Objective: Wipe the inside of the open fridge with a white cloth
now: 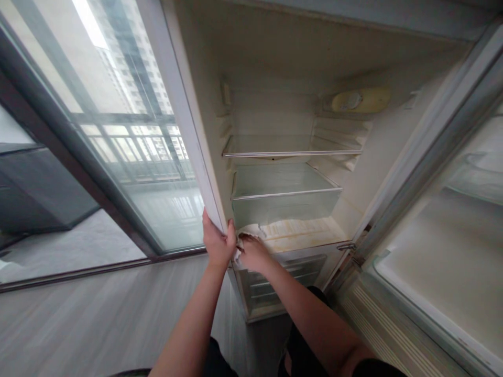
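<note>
An open, empty fridge (275,68) stands in front of me, its inside yellowed and stained. My left hand (217,242) grips the fridge's left front edge at the level of the bottom floor. My right hand (253,253) presses a white cloth (251,229) against the stained bottom floor (302,233) of the compartment, near its front left corner. Above the floor sit a clear drawer (285,204) and two glass shelves (291,152).
The fridge door (444,251) hangs open to the right, with shelf bins on its inside. A lower freezer drawer front (275,285) is below the compartment. A large glass window (129,146) with a railing outside is to the left. Grey wood floor lies below.
</note>
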A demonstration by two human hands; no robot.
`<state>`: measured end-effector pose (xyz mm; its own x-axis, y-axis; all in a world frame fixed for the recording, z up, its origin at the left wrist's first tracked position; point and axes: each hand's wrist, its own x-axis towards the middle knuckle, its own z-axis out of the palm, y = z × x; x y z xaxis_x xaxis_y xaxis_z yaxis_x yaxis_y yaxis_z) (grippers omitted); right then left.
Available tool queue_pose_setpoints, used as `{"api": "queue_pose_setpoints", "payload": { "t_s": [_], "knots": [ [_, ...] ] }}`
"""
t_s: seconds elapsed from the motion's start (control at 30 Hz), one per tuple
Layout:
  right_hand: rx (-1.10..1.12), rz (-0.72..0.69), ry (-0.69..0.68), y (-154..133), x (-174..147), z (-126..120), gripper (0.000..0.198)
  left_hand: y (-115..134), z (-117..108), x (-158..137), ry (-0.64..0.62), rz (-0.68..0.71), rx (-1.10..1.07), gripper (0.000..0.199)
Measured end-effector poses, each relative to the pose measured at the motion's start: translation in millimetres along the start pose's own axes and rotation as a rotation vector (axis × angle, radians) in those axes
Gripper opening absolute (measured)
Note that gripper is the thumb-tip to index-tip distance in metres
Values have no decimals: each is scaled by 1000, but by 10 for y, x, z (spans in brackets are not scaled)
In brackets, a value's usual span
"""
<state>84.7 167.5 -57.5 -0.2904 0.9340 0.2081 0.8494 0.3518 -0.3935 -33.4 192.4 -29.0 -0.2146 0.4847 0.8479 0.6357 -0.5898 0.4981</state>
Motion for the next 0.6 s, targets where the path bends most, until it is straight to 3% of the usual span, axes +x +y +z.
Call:
{"api": "queue_pose_setpoints", "payload": {
  "t_s": [0.13,0.37,0.47,0.6],
  "knots": [
    [-267,38,-51,350,-395,-204,38,-11,-8,1,-21,-6,-5,85],
    [-489,606,111,1514,-870,-862,39,13,-21,11,-11,-15,16,86],
    [-514,828,213,1843,-988,-1029,38,22,-24,20,-6,-26,25,86],
    [-425,842,270,1970,-894,-990,37,36,-34,35,-14,-41,18,87]
  ]
}}
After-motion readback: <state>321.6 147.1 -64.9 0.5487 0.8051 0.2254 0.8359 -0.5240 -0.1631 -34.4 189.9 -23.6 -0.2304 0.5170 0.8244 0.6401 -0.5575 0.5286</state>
